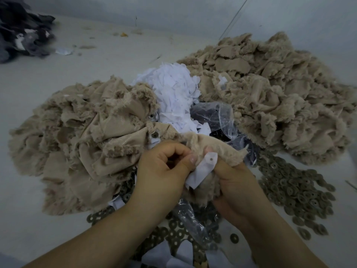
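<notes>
— So, what is held, and where?
— A frayed beige scrap [218, 149] at lower centre of the frame. The left grip [166, 167] pinches its edge with curled fingers. The right grip [231, 182] curls under it, thumb pressing the white strip [201, 172].
— And around them?
— Ring discs [289, 186] lie at lower right on the desk [38, 84].

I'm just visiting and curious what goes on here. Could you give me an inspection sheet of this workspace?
Surface: pale worktop, flecked with lint.
Job's things: beige scrap with a white strip bearing a small stud.
Clutter: left beige pile, right beige pile, white strips, clear plastic bag, scattered rings.
Grippers: left hand and right hand both pinch the beige scrap.
Cables: thin line on the wall; cable or thread unclear.
Surroundings: dark fabric heap far left.
</notes>
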A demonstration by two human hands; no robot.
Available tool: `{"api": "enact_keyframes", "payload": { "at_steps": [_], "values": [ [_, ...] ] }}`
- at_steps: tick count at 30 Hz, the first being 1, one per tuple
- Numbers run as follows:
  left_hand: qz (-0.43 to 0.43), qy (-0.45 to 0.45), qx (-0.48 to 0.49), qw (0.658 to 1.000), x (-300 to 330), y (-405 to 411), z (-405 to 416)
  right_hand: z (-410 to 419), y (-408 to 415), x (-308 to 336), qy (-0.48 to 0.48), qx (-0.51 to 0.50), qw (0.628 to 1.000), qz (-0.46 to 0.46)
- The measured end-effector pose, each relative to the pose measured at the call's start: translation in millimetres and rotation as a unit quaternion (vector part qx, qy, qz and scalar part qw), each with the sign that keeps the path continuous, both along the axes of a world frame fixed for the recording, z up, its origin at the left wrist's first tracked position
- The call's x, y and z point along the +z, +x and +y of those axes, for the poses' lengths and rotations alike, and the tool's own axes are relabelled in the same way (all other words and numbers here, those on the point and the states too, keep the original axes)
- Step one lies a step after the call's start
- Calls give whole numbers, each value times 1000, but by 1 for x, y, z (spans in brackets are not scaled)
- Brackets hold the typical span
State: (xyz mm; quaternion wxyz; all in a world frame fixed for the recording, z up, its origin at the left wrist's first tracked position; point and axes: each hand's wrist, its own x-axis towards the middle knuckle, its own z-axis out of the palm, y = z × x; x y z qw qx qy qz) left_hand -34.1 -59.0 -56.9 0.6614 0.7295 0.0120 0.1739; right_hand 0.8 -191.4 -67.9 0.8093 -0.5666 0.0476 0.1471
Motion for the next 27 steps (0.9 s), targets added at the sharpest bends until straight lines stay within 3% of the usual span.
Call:
{"api": "enact_keyframes", "payload": {
  "at_steps": [6,10,14,20,27],
  "values": [
    [23,-62,-5,998,2,2,-3,-3,-4,5,32,43,998,21],
    [8,-36,-4,999,5,2,-4,-1,-1,6,14,29,999,31],
    [10,-13,-6,1000,4,2,-3,-2,-4,10,85,54,993,60],
    [29,-67,-2,997,2,8,1,-10,1,15,205,144,962,104],
    [38,-110,4,993,2,10,9,-10,7,16,164,142,974,66]
  ]
}}
